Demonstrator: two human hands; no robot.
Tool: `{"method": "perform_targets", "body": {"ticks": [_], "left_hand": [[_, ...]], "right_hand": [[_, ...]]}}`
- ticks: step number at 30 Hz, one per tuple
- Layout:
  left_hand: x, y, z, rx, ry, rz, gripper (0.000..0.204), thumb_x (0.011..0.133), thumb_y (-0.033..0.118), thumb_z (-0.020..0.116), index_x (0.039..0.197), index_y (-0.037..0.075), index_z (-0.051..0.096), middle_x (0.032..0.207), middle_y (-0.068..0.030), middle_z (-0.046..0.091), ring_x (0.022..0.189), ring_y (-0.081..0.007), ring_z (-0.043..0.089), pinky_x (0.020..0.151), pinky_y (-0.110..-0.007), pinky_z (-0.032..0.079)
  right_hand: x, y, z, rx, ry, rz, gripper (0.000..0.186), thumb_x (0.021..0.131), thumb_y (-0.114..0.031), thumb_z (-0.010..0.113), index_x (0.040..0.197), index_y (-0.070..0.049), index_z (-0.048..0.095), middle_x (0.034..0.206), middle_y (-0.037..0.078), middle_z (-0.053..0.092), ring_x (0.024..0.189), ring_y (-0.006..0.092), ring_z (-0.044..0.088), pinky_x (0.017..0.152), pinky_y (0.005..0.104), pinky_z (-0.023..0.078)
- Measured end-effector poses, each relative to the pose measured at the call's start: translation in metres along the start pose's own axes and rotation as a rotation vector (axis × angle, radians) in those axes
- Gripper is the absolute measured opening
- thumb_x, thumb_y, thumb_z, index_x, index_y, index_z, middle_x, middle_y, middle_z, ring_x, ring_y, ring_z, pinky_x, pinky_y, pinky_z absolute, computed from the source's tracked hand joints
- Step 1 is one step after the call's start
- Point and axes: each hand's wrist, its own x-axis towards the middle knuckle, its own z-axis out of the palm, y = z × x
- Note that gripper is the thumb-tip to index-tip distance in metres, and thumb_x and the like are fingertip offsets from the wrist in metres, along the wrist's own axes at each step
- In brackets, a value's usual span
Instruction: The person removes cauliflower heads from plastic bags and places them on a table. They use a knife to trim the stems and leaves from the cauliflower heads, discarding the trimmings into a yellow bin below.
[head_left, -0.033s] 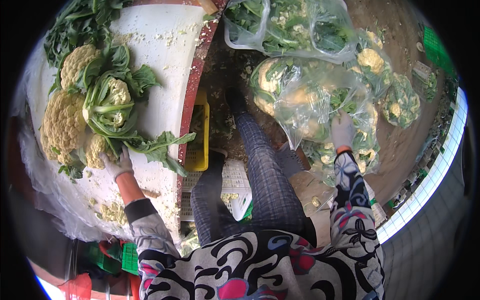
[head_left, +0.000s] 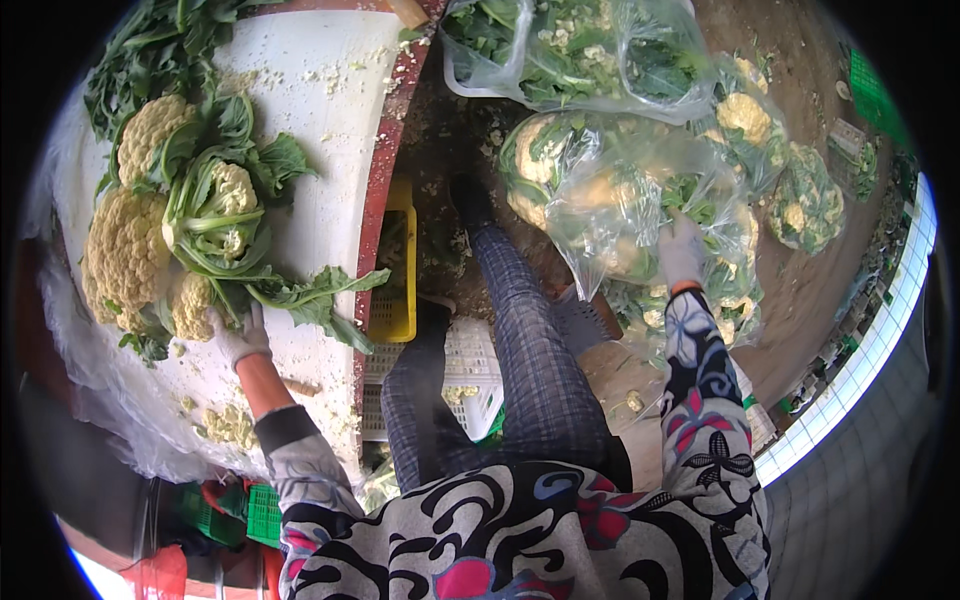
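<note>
My left hand, in a pale glove, is closed about the lower end of a small cauliflower on the white table at left. The thumb lies against its florets; leaves partly hide the fingers. Beside it sit a large cauliflower, a leafy cauliflower turned stem side up and another head. On the right, my gloved right hand reaches onto a clear plastic bag lying over cauliflowers, its fingers bent at the film beside some green leaves. The fingertips are partly hidden.
The white table has a red edge and scattered crumbs. Below it stand a yellow crate and a white crate. A bag-lined tub of leaves is at the back. Wrapped cauliflowers lie on the brown floor.
My left hand has shifted slightly, its fingers now further in behind the small cauliflower. My right hand has moved a little farther away, over the bag.
</note>
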Motion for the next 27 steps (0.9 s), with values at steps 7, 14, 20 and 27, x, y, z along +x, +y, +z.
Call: {"method": "perform_targets", "body": {"ticks": [7, 14, 20, 27], "left_hand": [[-0.211, -0.118, 0.045, 1.250, -0.733, 0.683, 0.067, 0.079, 0.011, 0.080, 0.138, 0.003, 0.049, 0.134, -0.0163, 0.055, 0.123, -0.0289, 0.053, 0.103, -0.041, 0.046], [-0.370, -0.280, 0.139, 1.288, -2.301, 0.992, 0.057, 0.090, 0.047, 0.056, 0.133, 0.010, 0.053, 0.132, -0.0129, 0.059, 0.129, -0.0298, 0.049, 0.112, -0.047, 0.031], [-0.306, -0.330, 0.138, 2.258, -2.013, 1.340, 0.043, 0.095, 0.041, 0.047, 0.115, 0.012, 0.071, 0.122, -0.0085, 0.069, 0.124, -0.0285, 0.056, 0.113, -0.055, 0.015], [-0.306, -0.318, 0.143, 2.357, -2.029, 1.328, 0.048, 0.091, 0.043, 0.049, 0.115, 0.008, 0.071, 0.120, -0.0102, 0.068, 0.129, -0.0315, 0.049, 0.112, -0.060, 0.013]], "right_hand": [[0.022, -0.086, 0.011, -0.029, -0.865, -0.164, 0.057, 0.098, -0.049, 0.045, 0.133, -0.005, 0.055, 0.131, 0.021, 0.059, 0.122, 0.0384, 0.054, 0.103, 0.0412, 0.044], [-0.044, -0.020, 0.132, 0.213, -1.002, -0.343, 0.051, 0.097, -0.041, 0.052, 0.141, -0.014, 0.049, 0.137, 0.010, 0.057, 0.128, 0.0281, 0.052, 0.103, 0.0362, 0.045], [-0.073, -0.010, 0.068, 0.984, -0.970, 0.427, 0.042, 0.097, -0.025, 0.058, 0.136, -0.011, 0.053, 0.116, 0.007, 0.063, 0.107, 0.0219, 0.062, 0.091, 0.0346, 0.051], [-0.046, 0.033, 0.103, 0.547, -0.705, 0.625, 0.042, 0.089, -0.025, 0.062, 0.125, -0.004, 0.060, 0.103, 0.012, 0.068, 0.095, 0.0284, 0.068, 0.078, 0.0372, 0.054]]}}
